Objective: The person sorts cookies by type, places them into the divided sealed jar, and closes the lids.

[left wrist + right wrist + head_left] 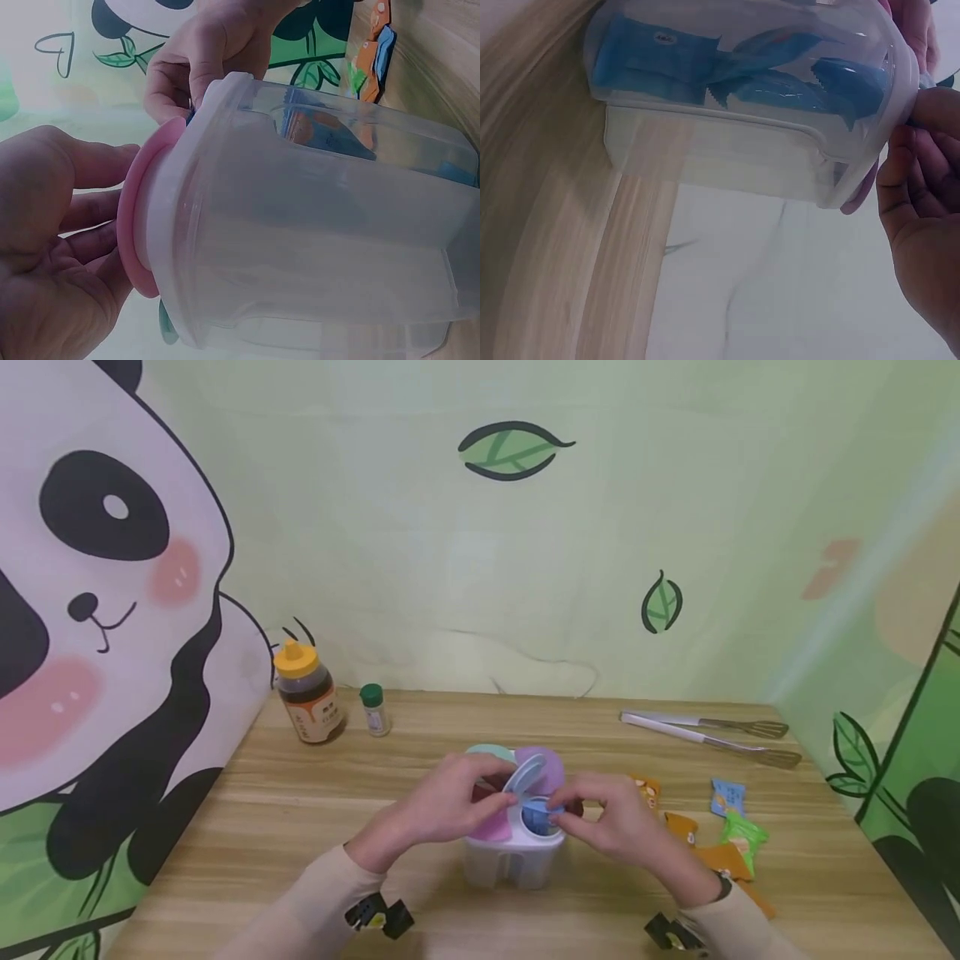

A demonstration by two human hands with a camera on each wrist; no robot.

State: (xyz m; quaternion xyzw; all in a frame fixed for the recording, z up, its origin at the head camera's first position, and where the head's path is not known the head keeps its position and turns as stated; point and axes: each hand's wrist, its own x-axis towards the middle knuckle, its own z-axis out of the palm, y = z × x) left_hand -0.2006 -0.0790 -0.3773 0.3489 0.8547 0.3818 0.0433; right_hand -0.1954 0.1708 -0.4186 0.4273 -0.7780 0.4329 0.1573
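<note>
A clear plastic storage box with a white top stands on the table, with round pink, purple and mint lids. My left hand holds the raised light-blue lid between thumb and fingers, above the pink one. At the uncovered round opening, my right hand pinches a blue packet that sits partly inside. Through the wall in the right wrist view, several blue packets lie in that compartment. Part of the left hand's grip is hidden behind the pink lid in the left wrist view.
Orange packets, a green packet and a blue packet lie right of the box. Two white-handled whisks rest at the back right. A yellow-capped sauce bottle and a green-capped shaker stand back left.
</note>
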